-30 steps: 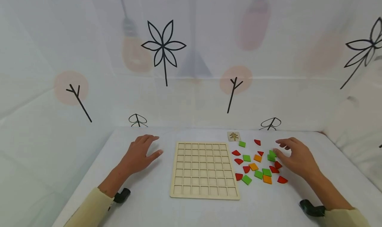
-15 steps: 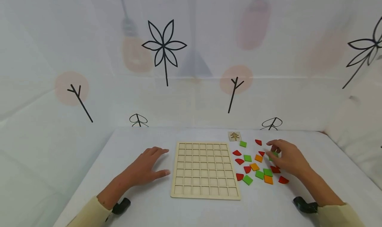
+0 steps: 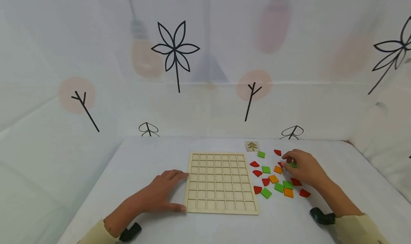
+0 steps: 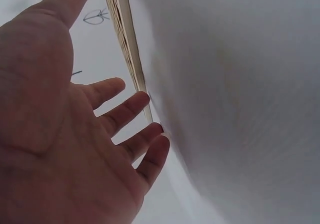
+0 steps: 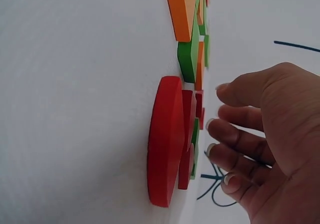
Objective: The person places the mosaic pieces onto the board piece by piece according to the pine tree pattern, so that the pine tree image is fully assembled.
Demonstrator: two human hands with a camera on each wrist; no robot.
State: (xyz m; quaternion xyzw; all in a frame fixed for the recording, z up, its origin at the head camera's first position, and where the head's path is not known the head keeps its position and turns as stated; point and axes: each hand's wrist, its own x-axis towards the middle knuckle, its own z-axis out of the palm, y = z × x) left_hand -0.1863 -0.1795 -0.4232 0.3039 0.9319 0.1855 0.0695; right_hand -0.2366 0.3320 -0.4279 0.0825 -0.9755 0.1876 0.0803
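A pale wooden grid board lies flat in the middle of the table, its square cells bare. My left hand is at its left side, fingertips right at the long edge and thumb by the near corner. In the left wrist view, the fingers are spread and lightly bent along the board's edge. My right hand hovers over the loose tiles with bent fingers, close to a small red piece. A green tile shows partly beneath it. The right wrist view shows thumb and fingers apart, holding nothing.
Several loose tiles lie right of the board: green squares, orange squares and red rounded pieces. A small card with a tree-like pattern lies behind them. A white printed cloth hangs at the back.
My left hand has moved right and nearer to me, reaching the board's left edge. My right hand has shifted left over the tiles. The tiles and board have stayed put.
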